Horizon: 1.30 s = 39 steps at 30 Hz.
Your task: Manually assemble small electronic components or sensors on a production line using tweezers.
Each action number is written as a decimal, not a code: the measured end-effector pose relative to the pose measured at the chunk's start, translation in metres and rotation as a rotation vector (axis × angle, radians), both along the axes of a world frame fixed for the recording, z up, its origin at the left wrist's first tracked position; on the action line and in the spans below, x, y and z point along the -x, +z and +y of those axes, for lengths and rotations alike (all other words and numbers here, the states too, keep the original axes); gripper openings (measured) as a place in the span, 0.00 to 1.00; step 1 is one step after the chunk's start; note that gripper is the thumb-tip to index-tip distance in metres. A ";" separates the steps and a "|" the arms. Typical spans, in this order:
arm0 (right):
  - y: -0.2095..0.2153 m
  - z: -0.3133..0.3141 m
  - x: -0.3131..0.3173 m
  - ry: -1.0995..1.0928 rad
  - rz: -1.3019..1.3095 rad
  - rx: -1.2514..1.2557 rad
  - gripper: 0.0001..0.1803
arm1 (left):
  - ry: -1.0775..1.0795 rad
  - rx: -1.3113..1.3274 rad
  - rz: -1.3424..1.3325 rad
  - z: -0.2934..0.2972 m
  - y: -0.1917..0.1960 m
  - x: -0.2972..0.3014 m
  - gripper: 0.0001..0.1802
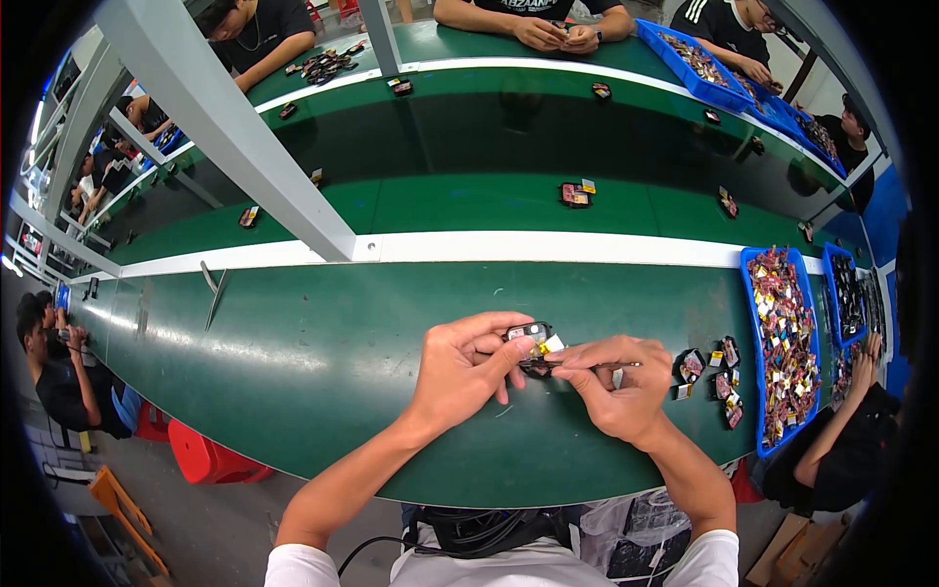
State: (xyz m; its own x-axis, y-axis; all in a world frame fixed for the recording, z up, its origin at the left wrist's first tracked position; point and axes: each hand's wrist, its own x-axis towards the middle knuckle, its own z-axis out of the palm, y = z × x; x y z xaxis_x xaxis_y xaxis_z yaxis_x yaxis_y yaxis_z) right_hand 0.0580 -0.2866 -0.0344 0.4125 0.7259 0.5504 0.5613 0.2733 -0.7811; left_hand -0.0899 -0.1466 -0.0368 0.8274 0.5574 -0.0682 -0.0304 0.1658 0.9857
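Observation:
Above the green table, my left hand is closed around a small black plastic case, open side up. Inside it I can see a pinkish part and a yellow-and-white piece. My right hand pinches a slim metal tool, held almost level, with its tip over the case. The fingers hide most of the tool, so its exact kind does not show. To the right of my right hand lie several similar black cases with pink and yellow parts in them.
A blue tray full of small wired parts stands at the right, with another blue tray beyond it. Metal tweezers lie at the left. A grey post rises by the white rail. Cases sit on the conveyor belt; people work around.

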 end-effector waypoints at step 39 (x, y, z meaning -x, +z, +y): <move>-0.001 0.003 -0.023 -0.067 0.758 -0.030 0.10 | 0.188 -0.671 0.424 0.131 -0.023 -0.169 0.13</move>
State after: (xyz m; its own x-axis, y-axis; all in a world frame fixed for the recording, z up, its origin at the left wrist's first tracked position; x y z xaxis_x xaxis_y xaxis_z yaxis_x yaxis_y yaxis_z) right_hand 0.0811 -0.2835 -0.0351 0.7285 0.6748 0.1182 -0.1094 0.2849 -0.9523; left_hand 0.0793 -0.0151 -0.0595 0.6950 0.7177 0.0431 0.3993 -0.4351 0.8070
